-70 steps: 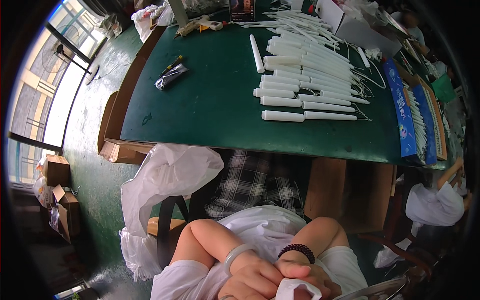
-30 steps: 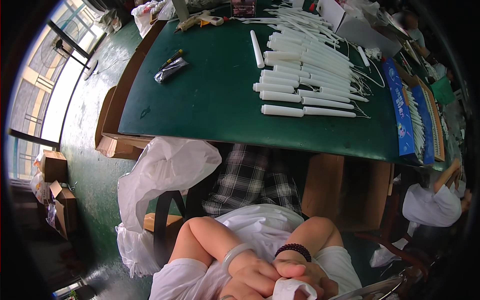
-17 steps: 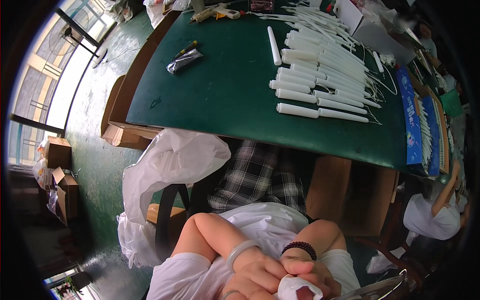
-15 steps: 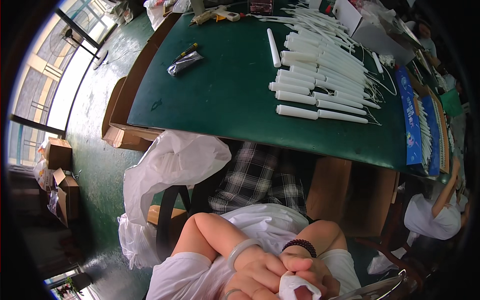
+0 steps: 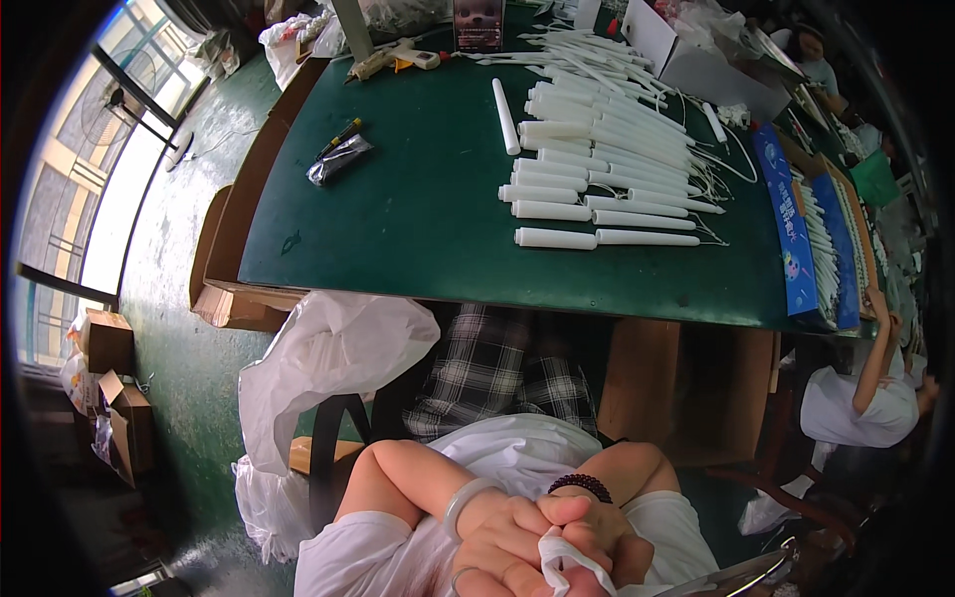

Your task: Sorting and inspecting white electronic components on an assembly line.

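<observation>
Close to my chest, my two hands meet at the lower edge of the view. A crumpled white piece of tissue or thin cloth (image 5: pixel 567 553) is folded between them, its edge looped over a fingertip. My left hand (image 5: pixel 500 537), with a pale bangle at the wrist and a ring, has its fingers bent against it. My right hand (image 5: pixel 603 532), with a dark bead bracelet, is curled around it, thumb on top. Part of the fingers falls below the picture. Beyond my lap, rows of white wired tubes (image 5: pixel 557 239) lie on the green table (image 5: pixel 398 239).
A glue gun (image 5: pixel 393 60), a yellow-and-black pen (image 5: pixel 340 139) and a silver packet (image 5: pixel 339 159) lie on the table. A blue box (image 5: pixel 786 224) of white sticks stands at right. White plastic bags (image 5: pixel 333 343) hang beside my seat. Another person's arm (image 5: pixel 873 348) shows at the right.
The whole view has shifted, so the table's things appear lower and further left. My hands stay together at my chest, while the white piece between them has changed its fold.
</observation>
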`<action>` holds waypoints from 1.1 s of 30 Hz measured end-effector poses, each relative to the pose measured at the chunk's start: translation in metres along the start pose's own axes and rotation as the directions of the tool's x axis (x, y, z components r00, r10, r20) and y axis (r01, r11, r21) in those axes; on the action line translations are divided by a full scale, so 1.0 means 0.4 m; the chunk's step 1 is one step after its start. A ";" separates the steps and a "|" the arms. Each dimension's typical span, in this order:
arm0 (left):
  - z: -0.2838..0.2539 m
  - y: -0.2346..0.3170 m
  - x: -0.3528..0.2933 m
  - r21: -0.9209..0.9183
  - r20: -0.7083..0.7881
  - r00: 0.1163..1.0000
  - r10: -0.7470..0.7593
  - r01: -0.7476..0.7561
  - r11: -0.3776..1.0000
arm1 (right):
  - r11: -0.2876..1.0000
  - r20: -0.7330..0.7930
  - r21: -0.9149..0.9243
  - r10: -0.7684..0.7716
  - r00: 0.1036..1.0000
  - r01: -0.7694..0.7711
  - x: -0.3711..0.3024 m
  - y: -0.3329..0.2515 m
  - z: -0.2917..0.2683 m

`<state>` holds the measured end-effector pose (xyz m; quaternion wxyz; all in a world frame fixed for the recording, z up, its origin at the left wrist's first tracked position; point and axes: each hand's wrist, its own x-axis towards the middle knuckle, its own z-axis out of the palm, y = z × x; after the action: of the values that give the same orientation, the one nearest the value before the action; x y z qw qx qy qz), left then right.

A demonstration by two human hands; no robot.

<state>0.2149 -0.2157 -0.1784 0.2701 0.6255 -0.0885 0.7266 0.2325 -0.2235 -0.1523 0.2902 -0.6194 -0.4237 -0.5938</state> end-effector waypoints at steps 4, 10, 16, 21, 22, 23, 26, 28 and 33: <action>-0.024 0.070 -0.015 0.005 0.028 1.000 0.012 -0.012 1.000 | 1.000 0.005 0.001 -0.015 1.000 0.015 -0.007 -0.018 -0.064; -0.021 0.032 0.000 0.031 -0.015 1.000 0.014 -0.013 0.999 | 0.992 0.027 0.029 -0.120 0.992 0.119 0.000 -0.002 -0.060; -0.053 0.097 -0.028 0.056 0.068 0.995 0.067 -0.070 0.996 | 0.994 -0.004 0.044 -0.102 0.995 0.102 -0.017 -0.019 -0.100; -0.054 0.111 -0.019 0.086 0.141 0.986 0.089 -0.102 0.991 | 0.994 -0.012 0.070 -0.082 0.997 0.083 -0.005 -0.012 -0.093; -0.050 0.106 -0.014 0.088 0.153 0.984 0.091 -0.105 0.991 | 0.994 -0.010 0.071 -0.081 0.997 0.081 0.001 -0.009 -0.088; -0.040 0.082 -0.010 0.091 0.164 0.982 0.092 -0.108 0.990 | 0.994 -0.008 0.074 -0.080 0.997 0.080 0.006 -0.005 -0.081; -0.043 0.038 0.002 0.100 0.208 0.974 0.094 -0.117 0.988 | 0.994 -0.001 0.082 -0.068 0.998 0.068 0.007 -0.007 -0.056; -0.026 -0.020 0.008 0.123 0.221 0.970 0.102 -0.131 0.984 | 0.992 -0.007 0.104 -0.077 0.997 0.077 -0.003 0.025 -0.007; -0.084 0.078 -0.002 0.116 0.281 0.953 0.117 -0.154 0.981 | 0.993 -0.004 0.098 -0.069 0.998 0.069 0.001 0.004 -0.014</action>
<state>0.1702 -0.2265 -0.1795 0.1612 0.7291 -0.1177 0.6547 0.2312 -0.2293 -0.1510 0.2997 -0.5893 -0.4733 -0.5821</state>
